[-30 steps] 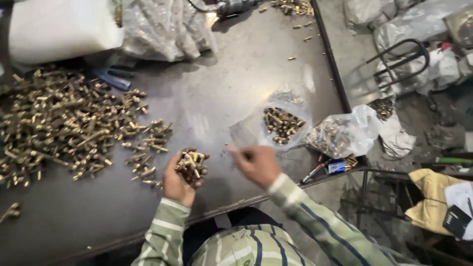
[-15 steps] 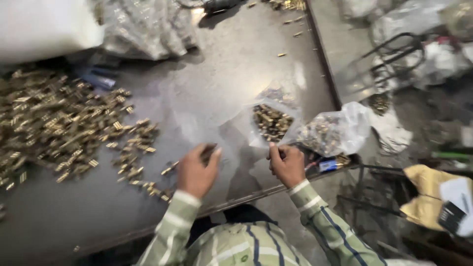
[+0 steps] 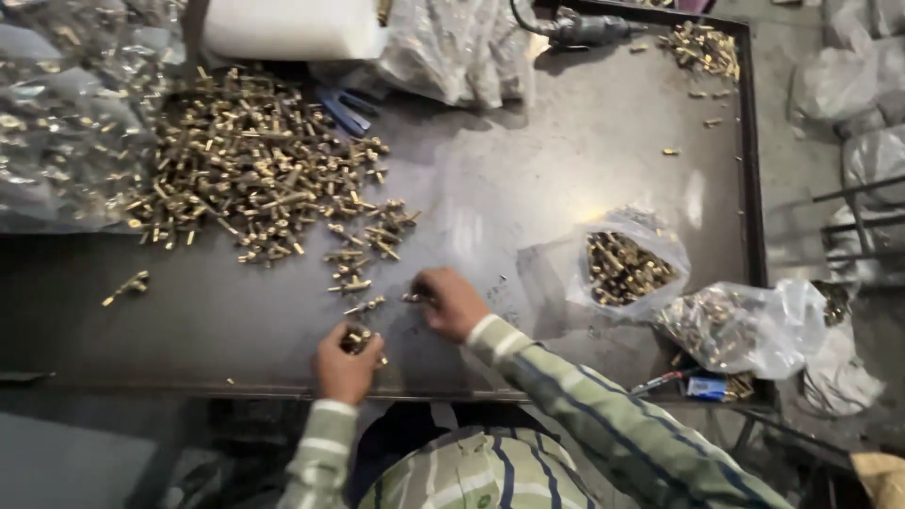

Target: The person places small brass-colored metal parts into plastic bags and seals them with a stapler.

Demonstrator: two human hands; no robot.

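Observation:
My left hand (image 3: 346,361) rests near the front edge of the dark metal table (image 3: 528,160), cupped around a few small brass fittings. My right hand (image 3: 449,302) lies flat-fingered just to its right, fingertips pinching a brass fitting (image 3: 412,298) at the tail of the scattered pieces. A large pile of brass fittings (image 3: 240,170) spreads across the table's left half, thinning out toward my hands. An open clear plastic bag of brass fittings (image 3: 622,267) lies to the right of my right hand.
A second, fuller clear bag (image 3: 745,325) hangs over the table's right front corner. A white container (image 3: 292,26) and crumpled plastic bags (image 3: 452,47) sit at the back. A power tool (image 3: 584,28) and loose fittings (image 3: 702,47) lie at the far right corner.
My right hand has moved left from the open bag to the scattered fittings. My left hand stays near the front edge, again holding fittings. The view has shifted left.

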